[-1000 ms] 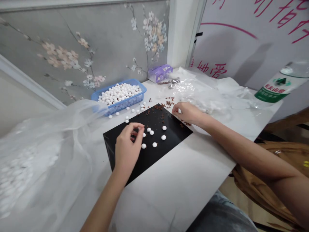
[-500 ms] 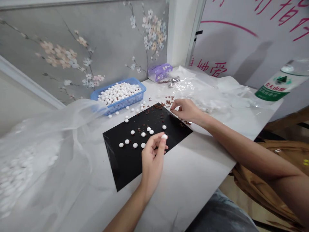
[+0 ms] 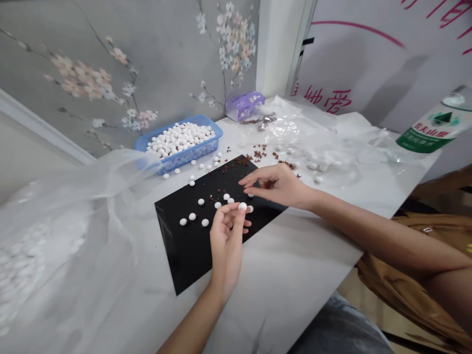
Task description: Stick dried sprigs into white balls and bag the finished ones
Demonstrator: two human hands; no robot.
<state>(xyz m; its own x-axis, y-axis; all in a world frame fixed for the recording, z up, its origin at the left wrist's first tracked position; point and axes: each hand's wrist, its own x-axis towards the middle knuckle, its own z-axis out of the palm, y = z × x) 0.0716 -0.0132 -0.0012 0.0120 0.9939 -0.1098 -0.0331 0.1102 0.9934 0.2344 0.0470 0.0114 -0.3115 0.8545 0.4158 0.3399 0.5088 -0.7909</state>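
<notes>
Over the black sheet (image 3: 188, 255), my left hand (image 3: 227, 233) pinches a small white ball (image 3: 242, 206) between thumb and fingertips. My right hand (image 3: 275, 184) hovers just above and to its right, thumb and forefinger almost together. Whatever sits at those fingertips is too small to make out. Several loose white balls (image 3: 205, 222) lie on the sheet around my left hand, some with brown bits beneath them. Small brown star-shaped pieces (image 3: 259, 154) are scattered at the sheet's far corner and on the table behind my right hand.
A blue basket (image 3: 191, 156) full of white balls stands against the wall. At left lies a large translucent bag (image 3: 110, 236) with more balls. Clear plastic bags (image 3: 313, 132), a purple packet (image 3: 245, 105) and a labelled bottle (image 3: 431, 128) are at the back and right.
My left hand has moved right across the sheet and now has a white ball lifted in its fingertips. My right hand has come from the sheet's right edge in towards it.
</notes>
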